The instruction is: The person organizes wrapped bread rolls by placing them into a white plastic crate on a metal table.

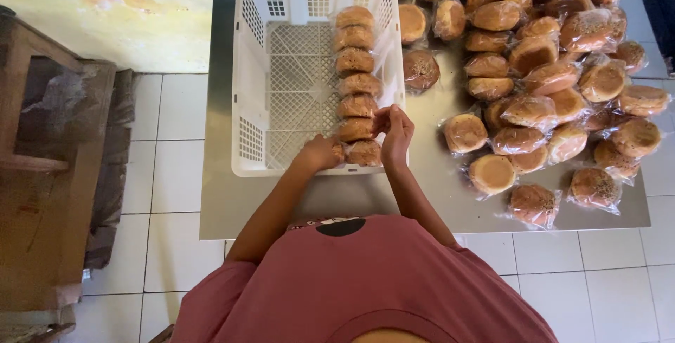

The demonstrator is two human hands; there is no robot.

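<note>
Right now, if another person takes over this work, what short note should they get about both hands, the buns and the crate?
Left hand: inside the near end of the white crate, touching the nearest wrapped bun.
Right hand: at the crate's near right corner, fingers on the wrapping of the same end of the row.
Done: one row of wrapped buns stands along the crate's right side, from far end to near end.
Left: the rest of the crate floor is bare. A big pile of wrapped buns lies on the metal table to the right of the crate.
</note>
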